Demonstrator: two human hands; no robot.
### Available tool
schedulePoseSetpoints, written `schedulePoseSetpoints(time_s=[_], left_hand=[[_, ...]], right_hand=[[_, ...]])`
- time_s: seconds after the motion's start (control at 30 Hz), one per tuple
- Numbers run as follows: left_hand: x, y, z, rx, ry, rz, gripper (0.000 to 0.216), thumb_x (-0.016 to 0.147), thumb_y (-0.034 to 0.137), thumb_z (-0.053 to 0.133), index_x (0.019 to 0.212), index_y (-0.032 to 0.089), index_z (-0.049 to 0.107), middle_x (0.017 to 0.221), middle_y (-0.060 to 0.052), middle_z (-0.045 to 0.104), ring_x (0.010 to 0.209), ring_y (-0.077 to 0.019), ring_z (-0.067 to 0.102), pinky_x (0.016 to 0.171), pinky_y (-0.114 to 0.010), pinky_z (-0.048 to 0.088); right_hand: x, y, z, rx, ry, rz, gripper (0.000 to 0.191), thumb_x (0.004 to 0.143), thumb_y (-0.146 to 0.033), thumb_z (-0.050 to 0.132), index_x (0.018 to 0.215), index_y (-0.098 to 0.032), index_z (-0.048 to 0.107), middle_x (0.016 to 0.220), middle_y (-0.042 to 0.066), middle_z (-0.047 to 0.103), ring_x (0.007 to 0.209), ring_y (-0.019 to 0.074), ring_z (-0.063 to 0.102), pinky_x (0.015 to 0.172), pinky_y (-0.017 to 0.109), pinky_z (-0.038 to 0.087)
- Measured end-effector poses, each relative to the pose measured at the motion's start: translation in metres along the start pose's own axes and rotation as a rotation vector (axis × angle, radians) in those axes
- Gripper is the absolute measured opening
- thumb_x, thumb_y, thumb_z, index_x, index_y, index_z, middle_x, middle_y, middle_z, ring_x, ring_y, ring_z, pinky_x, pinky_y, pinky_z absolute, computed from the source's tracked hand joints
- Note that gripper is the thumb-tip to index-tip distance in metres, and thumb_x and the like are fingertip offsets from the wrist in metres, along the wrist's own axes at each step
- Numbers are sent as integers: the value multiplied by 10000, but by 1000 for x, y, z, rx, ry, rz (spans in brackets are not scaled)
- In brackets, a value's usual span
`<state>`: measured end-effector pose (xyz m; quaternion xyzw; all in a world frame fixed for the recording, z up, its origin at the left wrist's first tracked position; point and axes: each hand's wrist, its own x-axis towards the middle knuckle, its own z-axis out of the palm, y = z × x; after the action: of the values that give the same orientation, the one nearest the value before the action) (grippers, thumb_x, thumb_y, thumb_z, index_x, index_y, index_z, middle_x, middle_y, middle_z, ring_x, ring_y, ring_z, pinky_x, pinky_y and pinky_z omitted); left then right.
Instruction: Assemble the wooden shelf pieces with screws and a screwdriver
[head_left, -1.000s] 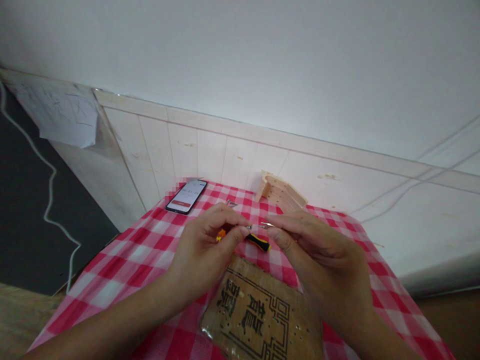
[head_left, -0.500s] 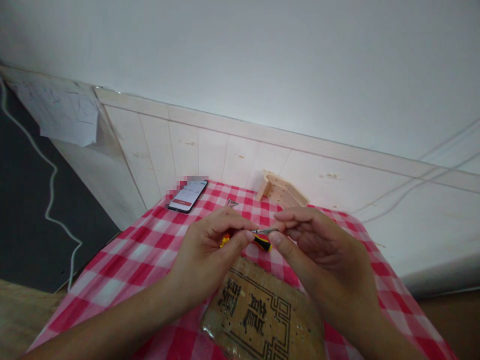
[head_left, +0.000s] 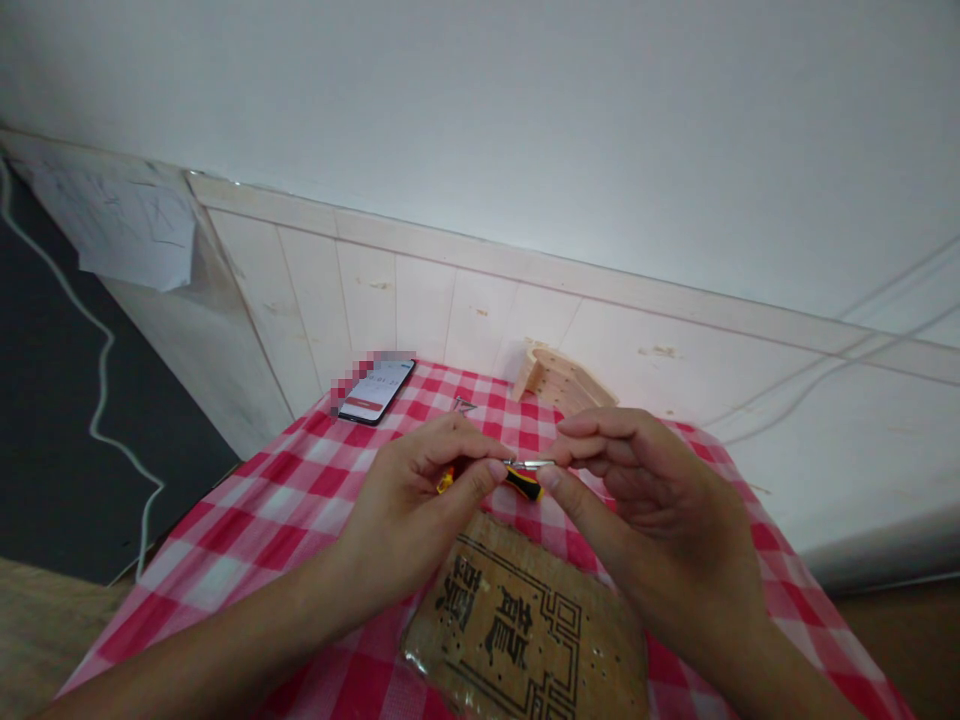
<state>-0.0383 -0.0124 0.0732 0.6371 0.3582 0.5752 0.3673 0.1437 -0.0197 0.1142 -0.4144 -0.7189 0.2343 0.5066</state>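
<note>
In front of me, my left hand (head_left: 431, 480) pinches one end of a small, thin silver metal piece (head_left: 531, 464) between thumb and forefinger. My right hand (head_left: 649, 510) closes thumb and forefinger on its other end, its remaining fingers loosely curled. The fingertips cover both ends, so its exact kind is unclear. Just beneath it, a tool with a yellow and black handle (head_left: 523, 484) lies on the cloth, partly hidden by my left hand. Nearer to me is a worn brown board (head_left: 525, 630) with dark printed characters and small holes.
A red and white checked cloth (head_left: 300, 500) covers the table. Toward the wall lie a phone (head_left: 377, 392) with its screen lit, some small metal pieces (head_left: 464, 404) and a pale wooden part with holes (head_left: 566, 380). A white cable (head_left: 105, 370) hangs at the left.
My right hand has shifted very slightly, and more of the metal piece's bright side shows between the fingertips. My left hand stays nearly still.
</note>
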Motion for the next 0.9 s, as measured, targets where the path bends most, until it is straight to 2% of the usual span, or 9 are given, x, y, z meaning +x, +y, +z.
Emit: schedulePoseSetpoints(time_s=[0.4,0.53,0.67,0.9], left_hand=[[1,0,-1,-92,-43,-131,110,857,189,688,808,195,787,750,-25,715,686,-134,609,600,-243,485],[2,2,-2,-92,-72,-150,123,862,218,684,794,191,782,741,-30,725,676,-141,619,596,-250,494],[2,2,-3,-68,-104,-167,138,871,235,678,788,194,781,753,-33,737,687,-147,639,610,-256,511],[-1,-4,-1,-19,-57,-160,99,850,214,687,784,189,757,740,-20,696,693,-143,614,630,-260,502]], right_hand=[[6,5,0,86,-65,114,172,825,-177,746,960,-227,652,785,-3,770,687,157,747,647,276,636],[4,5,0,68,-59,93,202,812,-174,744,982,-232,651,854,18,782,729,170,756,681,300,650],[3,6,0,42,-70,63,203,822,-169,720,999,-237,646,823,6,768,731,171,757,688,300,651],[-3,12,0,-68,-91,-15,209,870,-178,696,1057,-252,642,846,-7,774,752,165,766,647,263,626]])
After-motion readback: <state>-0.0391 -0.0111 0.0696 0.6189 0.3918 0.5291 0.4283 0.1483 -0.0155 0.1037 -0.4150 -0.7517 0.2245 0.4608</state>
